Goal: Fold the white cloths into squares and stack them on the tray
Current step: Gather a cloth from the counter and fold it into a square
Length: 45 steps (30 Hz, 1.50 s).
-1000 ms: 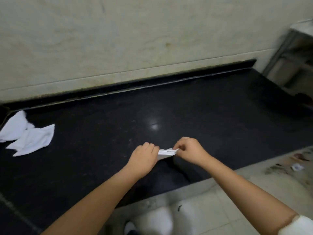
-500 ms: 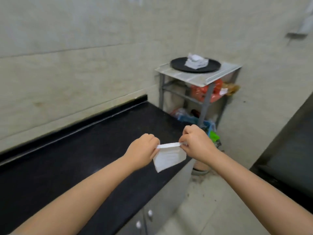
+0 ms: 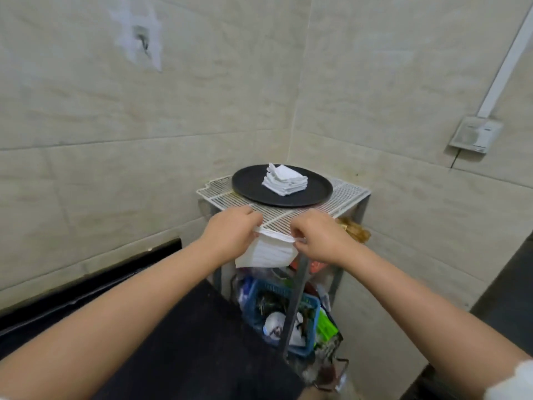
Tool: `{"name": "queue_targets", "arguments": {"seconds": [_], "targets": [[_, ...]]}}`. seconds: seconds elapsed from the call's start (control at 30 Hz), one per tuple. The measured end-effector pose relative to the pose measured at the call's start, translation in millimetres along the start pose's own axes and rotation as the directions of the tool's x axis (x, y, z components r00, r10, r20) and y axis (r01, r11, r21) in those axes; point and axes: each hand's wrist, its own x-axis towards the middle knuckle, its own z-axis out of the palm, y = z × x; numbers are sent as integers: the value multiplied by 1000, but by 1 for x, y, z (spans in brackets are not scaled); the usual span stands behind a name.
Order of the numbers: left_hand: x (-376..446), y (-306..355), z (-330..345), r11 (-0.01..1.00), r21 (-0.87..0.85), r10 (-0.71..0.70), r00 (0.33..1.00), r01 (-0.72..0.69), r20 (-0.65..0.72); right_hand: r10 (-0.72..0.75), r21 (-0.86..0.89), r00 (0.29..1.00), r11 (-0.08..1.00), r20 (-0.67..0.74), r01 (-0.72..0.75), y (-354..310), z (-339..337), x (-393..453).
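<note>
Both hands (image 3: 230,230) (image 3: 318,236) pinch folded cloth (image 3: 266,254) (carry step); next, lay it squarely on tray (image 3: 248,183) stack (image 3: 285,180).

Wire rack (image 3: 340,202) — black tray (image 3: 251,186) atop

wire rack (image 3: 343,202) in corner; blue basket (image 3: 308,308) of clutter beneath; wall socket (image 3: 475,134) right.

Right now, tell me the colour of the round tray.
Black tray, seen in the head view.
</note>
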Motion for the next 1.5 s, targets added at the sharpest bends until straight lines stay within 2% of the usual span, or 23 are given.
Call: {"name": "queue_targets", "arguments": {"seconds": [0.07,0.23,0.4,0.6,0.67,0.73,0.77,0.87,0.97,1.17,1.27,1.37,1.43,1.5], "targets": [[39,-3,1,998,57,-11,1000,9,22,5,27,1000,1000,-9,-5,29,-3,28],[135,-10,7,986,142,-84,995,90,-44,39,155,998,987,-46,-32,108,-16,102],[232,-10,27,945,213,-236,968,248,-83,54,223,993,974,-108,-28,185,-15,183],[340,-16,56,849,246,-404,874,468,-271,-5,315,934,941,-356,125,274,4,283],[364,-22,67,839,301,-358,876,453,-323,-41,368,920,909,-390,197,295,21,310],[371,-20,76,783,477,-290,913,399,-287,-116,390,932,885,-343,254,307,48,326],[371,-18,86,793,485,-320,930,368,-183,-152,395,942,879,-299,267,311,63,329],[357,-10,126,787,494,-462,884,371,71,-295,385,943,861,-150,331,318,104,320],[341,-5,153,797,529,-447,874,292,191,-438,330,899,846,-17,418,321,130,305],[341,6,156,822,390,-512,838,416,186,-473,336,876,814,-90,474,333,134,307],[338,9,156,800,410,-547,814,439,195,-532,342,845,786,-50,515,337,132,305],[338,9,154,748,368,-609,791,551,54,-594,297,804,766,-12,570,336,133,302],[347,2,152,713,312,-643,763,628,-64,-558,305,822,768,-111,563,334,133,308],[365,-11,153,683,255,-689,719,684,-83,-485,354,857,781,-174,514,329,133,320]]}}
